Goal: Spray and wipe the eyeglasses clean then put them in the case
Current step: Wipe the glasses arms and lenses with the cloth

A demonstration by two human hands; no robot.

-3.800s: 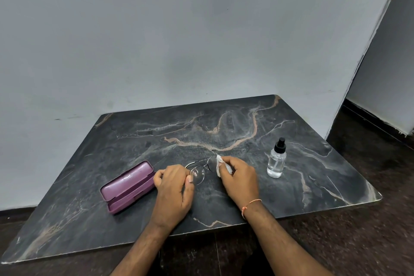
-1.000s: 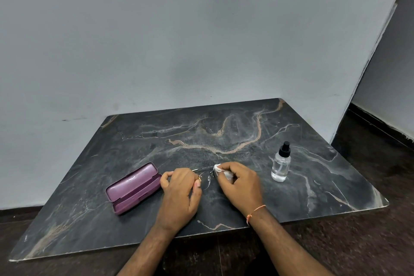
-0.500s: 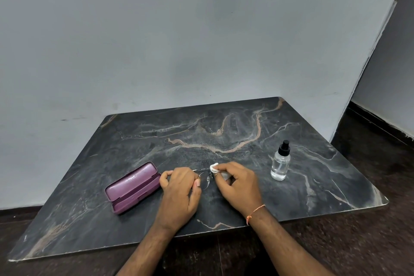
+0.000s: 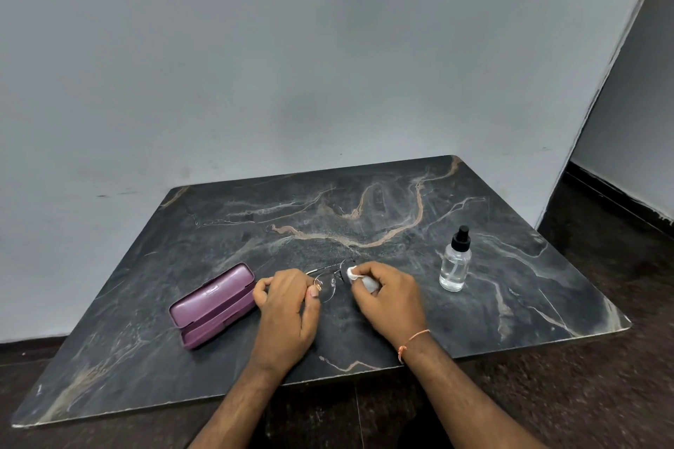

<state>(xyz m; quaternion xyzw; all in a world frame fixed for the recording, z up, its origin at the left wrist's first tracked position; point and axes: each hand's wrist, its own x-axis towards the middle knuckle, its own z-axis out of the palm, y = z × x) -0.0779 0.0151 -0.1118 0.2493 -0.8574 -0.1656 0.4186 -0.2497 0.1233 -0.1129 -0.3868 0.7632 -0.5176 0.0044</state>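
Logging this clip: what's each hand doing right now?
Left hand: closed on the eyeglasses, pinching the frame.
Right hand: closed on a white cloth, pressed to the other lens.

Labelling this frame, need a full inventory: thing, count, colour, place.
table: 1, black marble with tan veins, against the wall
eyeglasses: 1, thin-framed with clear lenses, between the hands, near the front middle of the table
wipe: 1, white, pinched at the glasses
case: 1, purple, on the table beside the left hand; open or shut unclear
spray bottle: 1, clear with black top, upright on the right of the table
wrist thread: 1, orange, right wrist
left hand: holds the eyeglasses
right hand: holds the wipe
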